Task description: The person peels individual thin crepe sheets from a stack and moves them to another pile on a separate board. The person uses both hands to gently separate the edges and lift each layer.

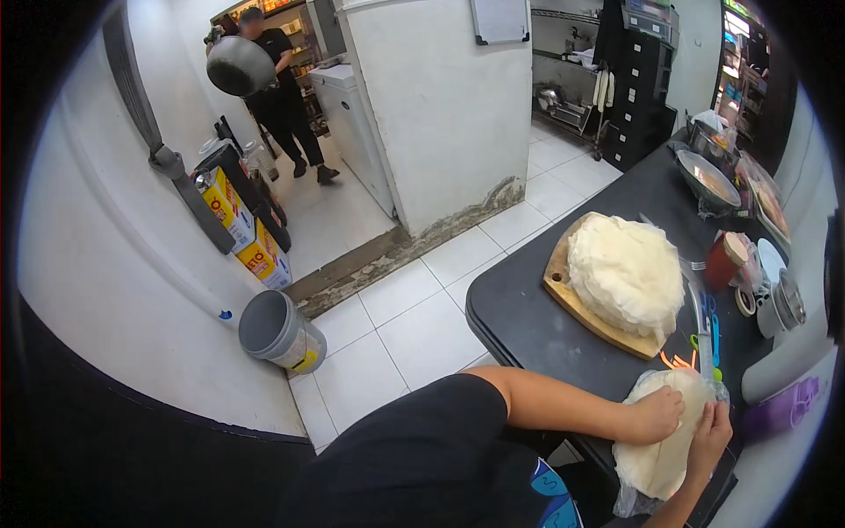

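Note:
My left hand [653,417] has its fingers curled down on a thin, pale wrapper sheet [650,455], seeming to pinch it. At the sheet's right side, my right hand [711,432] grips the edge between thumb and fingers. Clear plastic [637,503] shows beneath the sheet. Farther up the black table [515,310], a thick stack of similar pale sheets [624,270] rests on a wooden board [561,284]. Orange strips [676,361] lie just beyond my hands, beside a long metal blade [705,350] and blue-handled scissors [709,317].
A red jar [725,261], metal bowls [785,303], a covered bowl [709,181] and a purple container [785,409] line the wall side. A grey bucket [280,330] stands on the floor. Beyond the doorway, a person [280,86] carries a large metal pot [241,65].

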Tool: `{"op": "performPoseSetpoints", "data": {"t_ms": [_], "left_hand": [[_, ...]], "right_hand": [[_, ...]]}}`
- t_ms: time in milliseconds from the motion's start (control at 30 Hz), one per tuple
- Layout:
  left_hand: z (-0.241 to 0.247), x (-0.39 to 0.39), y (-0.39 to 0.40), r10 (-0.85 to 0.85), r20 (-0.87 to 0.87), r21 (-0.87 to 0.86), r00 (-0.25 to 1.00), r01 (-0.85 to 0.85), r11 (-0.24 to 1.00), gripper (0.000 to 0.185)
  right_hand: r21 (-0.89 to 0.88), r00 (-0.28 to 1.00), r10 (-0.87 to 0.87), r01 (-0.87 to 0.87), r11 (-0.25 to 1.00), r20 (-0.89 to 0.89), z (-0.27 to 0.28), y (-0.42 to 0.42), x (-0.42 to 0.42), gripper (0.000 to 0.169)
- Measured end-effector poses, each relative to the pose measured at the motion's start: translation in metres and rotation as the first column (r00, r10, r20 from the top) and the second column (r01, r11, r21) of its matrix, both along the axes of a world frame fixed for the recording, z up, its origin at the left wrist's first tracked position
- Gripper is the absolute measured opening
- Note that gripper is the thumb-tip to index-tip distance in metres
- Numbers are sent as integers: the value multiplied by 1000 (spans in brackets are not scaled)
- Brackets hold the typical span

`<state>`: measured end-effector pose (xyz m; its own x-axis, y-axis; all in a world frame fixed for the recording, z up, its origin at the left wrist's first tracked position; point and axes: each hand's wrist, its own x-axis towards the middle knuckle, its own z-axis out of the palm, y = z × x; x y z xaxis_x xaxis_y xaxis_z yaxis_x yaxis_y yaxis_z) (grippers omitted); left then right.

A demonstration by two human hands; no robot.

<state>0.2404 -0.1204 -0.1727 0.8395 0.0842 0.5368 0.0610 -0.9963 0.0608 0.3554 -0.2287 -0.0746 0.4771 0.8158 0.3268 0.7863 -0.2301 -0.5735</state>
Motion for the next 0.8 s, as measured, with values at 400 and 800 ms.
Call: {"op": "performPoseSetpoints", "data": {"t_ms": [400,800], "left_hand": [[27,8,3,-166,-174,-632,971,19,775,20],[37,5,10,-204,23,-807,979,138,574,18]], "right_hand": [[-17,999,-33,32,999,-19,-10,-4,13,23],[83,950,1,27,996,-314,-58,-23,54,18]]}}
